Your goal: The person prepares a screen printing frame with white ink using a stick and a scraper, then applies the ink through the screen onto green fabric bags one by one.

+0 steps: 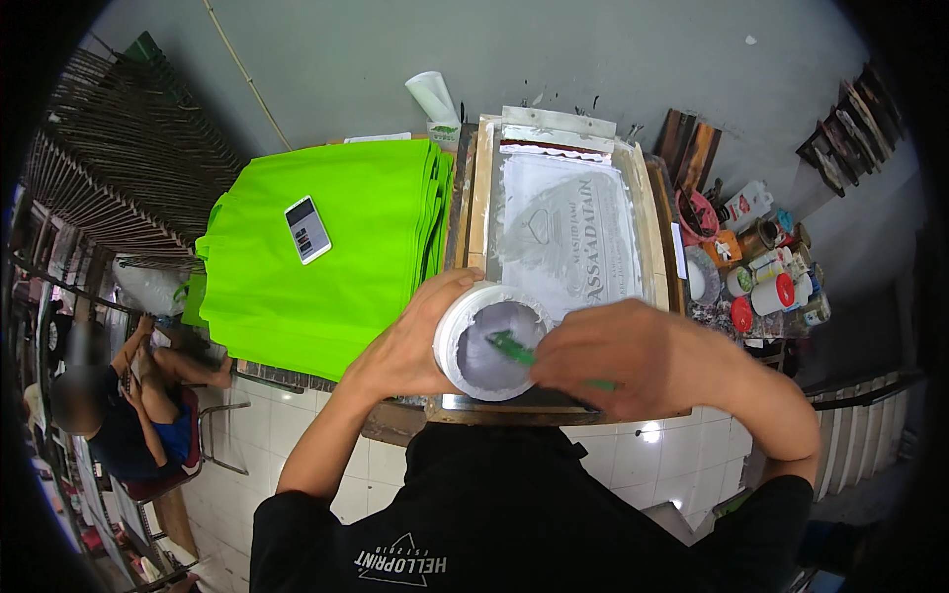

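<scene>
— Where are we holding the tub [491,341]?

— We are gripping it in our left hand [410,341], fingers wrapping its left side, thumb over the rim. It is hanging just above the near edge of the bench [395,420], tilting toward us so we are looking into its grey inside.

— And the right hand [618,358]?

— It is closing around a green stick [514,348], whose tip is dipping into the tub. The right hand is touching the tub's right rim.

— What is lying beyond it?

— The screen frame [568,212] is lying flat just behind the tub, running toward the far edge, with grey ink spreading over its mesh. Our right hand is covering its near right corner.

— And to the left?

— A stack of green bags [366,267] is filling the left part of the bench, just beside the frame, and a phone [307,229] is resting on top of it.

— On the right?

— Jars and cans [771,287] are crowding the right edge, some with red lids, well apart from the tub.

— Anyone else?

— A person [119,415] is sitting on a chair off the left edge, well away from our hands.
</scene>
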{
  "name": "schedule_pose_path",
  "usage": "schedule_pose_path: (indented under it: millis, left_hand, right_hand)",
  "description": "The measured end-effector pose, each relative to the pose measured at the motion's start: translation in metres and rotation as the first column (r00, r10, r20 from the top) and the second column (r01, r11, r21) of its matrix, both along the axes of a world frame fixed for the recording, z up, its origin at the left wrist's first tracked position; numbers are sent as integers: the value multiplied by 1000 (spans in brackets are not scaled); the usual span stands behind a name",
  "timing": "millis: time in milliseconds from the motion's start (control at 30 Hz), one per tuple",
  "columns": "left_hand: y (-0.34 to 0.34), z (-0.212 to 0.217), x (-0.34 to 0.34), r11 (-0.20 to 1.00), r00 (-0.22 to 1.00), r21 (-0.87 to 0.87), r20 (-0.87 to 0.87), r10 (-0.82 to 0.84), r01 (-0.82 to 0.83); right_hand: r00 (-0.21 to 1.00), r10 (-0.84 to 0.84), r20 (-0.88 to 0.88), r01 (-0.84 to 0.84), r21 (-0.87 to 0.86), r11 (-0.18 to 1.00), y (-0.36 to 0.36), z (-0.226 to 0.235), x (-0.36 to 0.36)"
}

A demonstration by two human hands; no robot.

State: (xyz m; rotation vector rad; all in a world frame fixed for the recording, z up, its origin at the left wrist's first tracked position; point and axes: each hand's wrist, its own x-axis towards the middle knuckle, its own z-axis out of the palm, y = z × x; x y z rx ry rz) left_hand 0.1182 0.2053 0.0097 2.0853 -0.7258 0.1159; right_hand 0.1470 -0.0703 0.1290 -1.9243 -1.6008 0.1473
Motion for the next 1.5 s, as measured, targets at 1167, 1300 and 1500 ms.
schedule_pose_path:
  millis: [1167, 1300, 1500]
  left_hand:
    - [-74, -48, 48, 965, 768, -62, 593, 242, -256]
    - [-84, -55, 54, 961, 749, -50, 616, 244, -272]
    - [-95, -54, 67, 949, 734, -67, 619, 281, -307]
  right_hand:
    - [59, -32, -998, 889, 38, 455, -39, -111, -26]
    - [-36, 204, -978, 931, 41, 363, -43, -128, -24]
    - [-54, 300, -952, 981, 6, 195, -50, -141, -23]
